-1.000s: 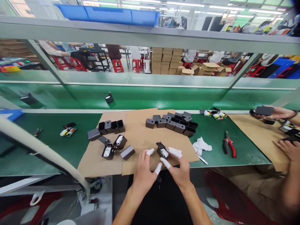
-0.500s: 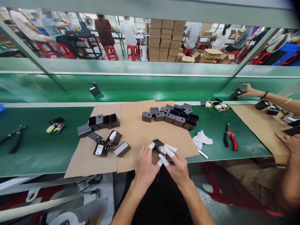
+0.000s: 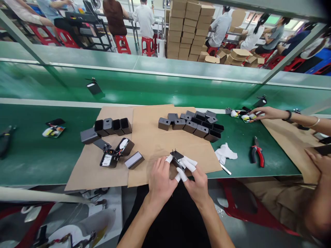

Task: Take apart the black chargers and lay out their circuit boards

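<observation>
Between my two hands, close to the table's front edge, is a black plug adapter part with two prongs pointing away from me. My left hand grips its left side, white cots on thumb and finger. My right hand, with several white finger cots, closes on its right side. The fingers hide much of the lower part. Left of them a black case with a grey face lies on the cardboard. Behind it sit opened black cases with wires and white labels.
Rows of black housings stand at the back right, more housings at the back left. Red-handled pliers and a crumpled white cloth lie to the right. A co-worker's hand reaches toward circuit boards.
The view has tilted and shifted slightly. My hands keep hold of the plug part, its pronged face now turned more into view. The co-worker's hand has moved left, from a black case to the circuit boards.
</observation>
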A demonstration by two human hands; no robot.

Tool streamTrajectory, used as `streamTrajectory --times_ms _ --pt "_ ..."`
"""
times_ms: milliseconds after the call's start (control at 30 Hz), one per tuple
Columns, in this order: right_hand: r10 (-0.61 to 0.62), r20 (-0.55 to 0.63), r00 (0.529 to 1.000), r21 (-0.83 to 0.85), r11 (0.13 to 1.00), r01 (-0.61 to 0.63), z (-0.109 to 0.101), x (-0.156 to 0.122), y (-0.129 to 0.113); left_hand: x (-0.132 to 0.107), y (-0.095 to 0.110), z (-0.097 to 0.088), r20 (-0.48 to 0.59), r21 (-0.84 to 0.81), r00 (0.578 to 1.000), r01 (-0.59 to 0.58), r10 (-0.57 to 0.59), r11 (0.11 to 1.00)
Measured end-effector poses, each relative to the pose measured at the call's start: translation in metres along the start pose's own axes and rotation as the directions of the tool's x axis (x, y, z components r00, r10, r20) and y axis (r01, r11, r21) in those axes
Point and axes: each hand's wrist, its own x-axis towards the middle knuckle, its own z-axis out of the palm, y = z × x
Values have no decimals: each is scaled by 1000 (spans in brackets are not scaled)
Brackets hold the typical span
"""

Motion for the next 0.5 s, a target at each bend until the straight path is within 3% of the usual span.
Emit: streamTrajectory --times_ms 167,367,500 --pt "31 -67 997 63 998 -27 0 1 0 0 0 -1 -3 13 1000 9 -9 1000" --pt "9 27 1000 7 1000 -9 -2 7 -1 2 -2 -1 3 25 1000 -9 9 1000" --pt "-44 -50 998 41 998 46 2 5 2 0 -8 4 -16 58 999 -35 35 998"
